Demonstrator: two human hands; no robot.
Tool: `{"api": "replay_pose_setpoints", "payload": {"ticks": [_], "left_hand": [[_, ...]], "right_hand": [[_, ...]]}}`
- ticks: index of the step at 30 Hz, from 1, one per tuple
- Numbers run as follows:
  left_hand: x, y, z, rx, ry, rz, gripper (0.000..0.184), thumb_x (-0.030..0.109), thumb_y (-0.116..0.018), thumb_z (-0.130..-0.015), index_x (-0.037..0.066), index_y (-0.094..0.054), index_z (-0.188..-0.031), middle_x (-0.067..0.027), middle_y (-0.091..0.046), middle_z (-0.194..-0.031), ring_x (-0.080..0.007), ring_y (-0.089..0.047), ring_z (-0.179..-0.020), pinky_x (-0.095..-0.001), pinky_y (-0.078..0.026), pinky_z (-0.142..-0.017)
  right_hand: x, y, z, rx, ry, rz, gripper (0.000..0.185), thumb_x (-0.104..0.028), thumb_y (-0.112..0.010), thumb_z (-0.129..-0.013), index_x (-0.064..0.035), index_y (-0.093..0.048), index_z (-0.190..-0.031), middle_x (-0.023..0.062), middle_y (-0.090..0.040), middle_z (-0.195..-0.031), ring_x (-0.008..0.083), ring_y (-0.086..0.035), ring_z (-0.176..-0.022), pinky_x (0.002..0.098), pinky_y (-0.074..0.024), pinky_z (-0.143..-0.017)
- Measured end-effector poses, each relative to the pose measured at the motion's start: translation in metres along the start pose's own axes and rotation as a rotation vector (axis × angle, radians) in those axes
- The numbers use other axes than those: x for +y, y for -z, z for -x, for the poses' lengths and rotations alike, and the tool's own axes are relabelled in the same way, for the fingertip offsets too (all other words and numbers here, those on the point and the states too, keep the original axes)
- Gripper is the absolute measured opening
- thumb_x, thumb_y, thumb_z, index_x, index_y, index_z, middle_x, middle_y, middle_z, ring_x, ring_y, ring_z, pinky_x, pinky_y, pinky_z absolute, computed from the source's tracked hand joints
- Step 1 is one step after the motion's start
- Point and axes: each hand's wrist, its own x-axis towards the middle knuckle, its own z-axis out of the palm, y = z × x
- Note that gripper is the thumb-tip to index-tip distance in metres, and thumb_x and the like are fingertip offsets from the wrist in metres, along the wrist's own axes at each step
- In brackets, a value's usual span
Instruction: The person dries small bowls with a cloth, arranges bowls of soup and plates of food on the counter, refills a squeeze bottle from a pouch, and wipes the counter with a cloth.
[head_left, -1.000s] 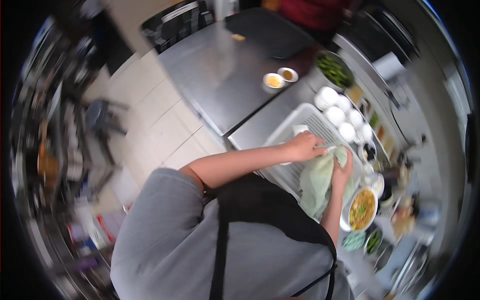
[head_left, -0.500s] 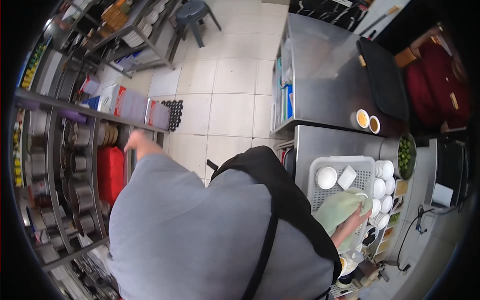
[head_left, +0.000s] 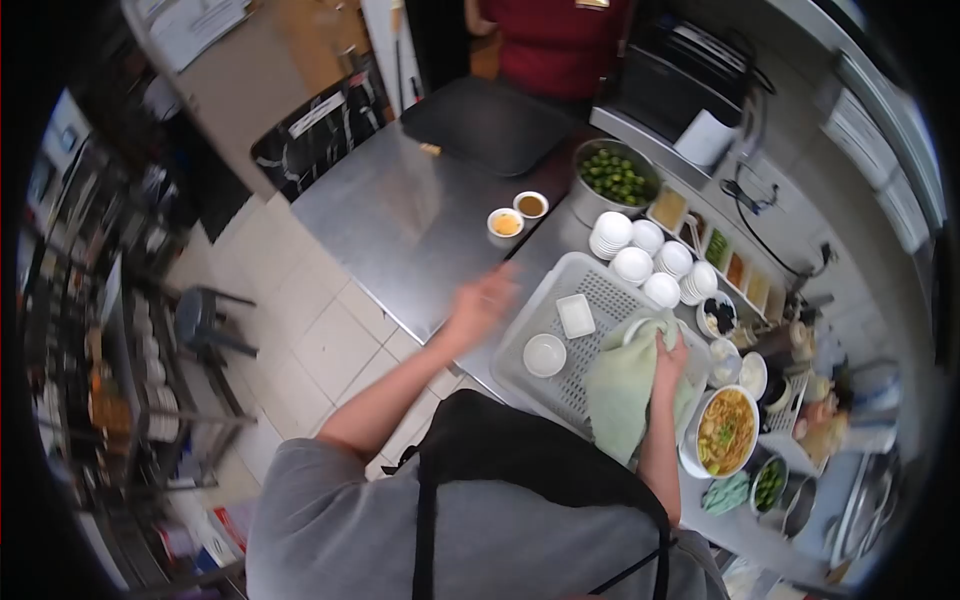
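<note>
My right hand (head_left: 672, 368) is closed on a pale green cloth (head_left: 618, 385) over the right part of a grey perforated plastic basket (head_left: 545, 292). A white rim shows by the cloth's upper edge; what lies beneath is hidden. In the basket sit a round white bowl (head_left: 545, 356) and a small rectangular white dish (head_left: 575, 316). My left hand (head_left: 482, 308), blurred by motion, reaches over the counter edge left of the basket. Its fingers look stretched out, and I see nothing in them. Two small cups of sauce, one yellow (head_left: 506, 223) and one brown (head_left: 531, 205), stand beyond it.
Stacked white bowls (head_left: 632, 265) line the basket's far side. Behind them are a pot of green limes (head_left: 615, 175) and ingredient trays (head_left: 716, 246). A noodle soup bowl (head_left: 727, 432) stands at right. A person in a maroon top (head_left: 555, 45) is across the steel counter (head_left: 390, 220).
My view has swung right, from the shelves and floor toward the counter. My left hand has moved from near the shelf to beside the basket. My right hand still holds the cloth.
</note>
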Motion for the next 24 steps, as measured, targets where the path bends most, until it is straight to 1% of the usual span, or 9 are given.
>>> {"api": "replay_pose_setpoints", "payload": {"ticks": [2, 4, 7, 9, 11, 15, 18, 21, 24], "left_hand": [[0.019, -0.066, -0.008, -0.454, 0.077, -0.01, 0.046, 0.02, -0.045, -0.087, 0.012, -0.034, -0.131, -0.0121, -0.053, -0.113, -0.0192, -0.057, -0.089, -0.0295, -0.05, -0.068], [0.048, -0.104, -0.007, -0.634, 0.186, -0.099, 0.044, 0.021, -0.044, -0.088, 0.011, -0.036, -0.129, -0.0114, -0.055, -0.11, -0.0203, -0.055, -0.095, -0.0285, -0.047, -0.073], [0.015, -0.136, -0.01, -0.456, -0.224, -0.178, 0.036, 0.025, -0.045, -0.088, 0.005, -0.044, -0.118, -0.0113, -0.058, -0.1, -0.0165, -0.059, -0.078, -0.0268, -0.049, -0.054], [0.018, -0.129, -0.012, -0.524, -0.029, -0.129, 0.035, 0.024, -0.043, -0.088, 0.003, -0.045, -0.116, -0.0133, -0.059, -0.091, -0.0172, -0.059, -0.078, -0.0291, -0.049, -0.051], [0.025, -0.12, -0.015, -0.575, 0.425, 0.303, 0.034, 0.025, -0.045, -0.088, 0.003, -0.047, -0.114, -0.0156, -0.057, -0.101, -0.0262, -0.057, -0.087, -0.0347, -0.045, -0.075], [0.018, -0.128, -0.007, -0.568, 0.454, 0.217, 0.032, 0.025, -0.045, -0.087, 0.001, -0.051, -0.107, -0.018, -0.058, -0.095, -0.0254, -0.059, -0.08, -0.0371, -0.046, -0.068], [-0.011, -0.14, -0.015, -0.384, -0.314, -0.404, 0.026, 0.021, -0.05, -0.084, 0.0, -0.057, -0.095, -0.0177, -0.061, -0.075, -0.0185, -0.059, -0.066, -0.0322, -0.044, -0.053], [0.001, -0.131, -0.019, -0.286, -0.466, -0.341, 0.021, 0.015, -0.056, -0.08, -0.001, -0.057, -0.093, -0.0152, -0.061, -0.073, -0.0197, -0.058, -0.058, -0.0307, -0.044, -0.054], [-0.014, -0.126, -0.027, -0.328, -0.287, -0.219, 0.014, 0.01, -0.059, -0.077, 0.001, -0.057, -0.088, -0.0109, -0.062, -0.071, -0.0142, -0.058, -0.058, -0.0277, -0.045, -0.054]], "right_hand": [[-0.02, -0.006, 0.014, -0.006, 0.012, -0.043, 0.026, -0.013, -0.053, -0.081, 0.004, -0.055, -0.101, 0.0153, -0.06, -0.09, 0.0235, -0.056, -0.083, 0.0303, -0.0413, -0.078], [-0.024, -0.008, 0.022, 0.023, -0.053, -0.081, 0.027, -0.015, -0.052, -0.082, 0.0049, -0.055, -0.1, 0.0157, -0.06, -0.089, 0.0235, -0.056, -0.082, 0.0302, -0.0415, -0.077], [-0.028, -0.001, 0.033, 0.039, -0.201, -0.167, 0.034, -0.024, -0.048, -0.086, 0.0047, -0.053, -0.103, 0.0155, -0.06, -0.09, 0.0233, -0.057, -0.08, 0.0312, -0.043, -0.077], [-0.032, 0.008, 0.043, 0.126, -0.584, -0.734, 0.039, -0.027, -0.047, -0.087, 0.0018, -0.046, -0.113, 0.014, -0.057, -0.098, 0.0228, -0.057, -0.085, 0.0325, -0.0447, -0.078], [-0.035, 0.022, 0.056, 0.113, -0.593, -0.899, 0.037, -0.028, -0.047, -0.087, 0.0009, -0.047, -0.111, 0.0124, -0.057, -0.097, 0.0214, -0.057, -0.084, 0.0318, -0.0455, -0.077], [-0.026, 0.012, 0.074, 0.004, -0.57, -0.918, 0.04, -0.025, -0.049, -0.087, -0.0003, -0.041, -0.117, 0.0112, -0.053, -0.105, 0.0198, -0.055, -0.091, 0.0323, -0.0461, -0.08], [-0.049, 0.005, 0.082, -0.032, -0.487, -0.944, 0.046, -0.016, -0.052, -0.083, -0.006, -0.038, -0.126, 0.0102, -0.051, -0.11, 0.0185, -0.05, -0.098, 0.0309, -0.042, -0.085], [-0.037, 0.003, 0.084, -0.079, -0.484, -0.917, 0.046, -0.012, -0.054, -0.082, -0.0065, -0.039, -0.125, 0.009, -0.051, -0.11, 0.0175, -0.05, -0.098, 0.03, -0.0423, -0.084], [-0.034, -0.002, 0.087, -0.059, -0.467, -0.926, 0.045, -0.01, -0.055, -0.081, -0.0064, -0.041, -0.124, 0.0087, -0.051, -0.11, 0.0171, -0.051, -0.097, 0.0292, -0.0433, -0.083]]}}
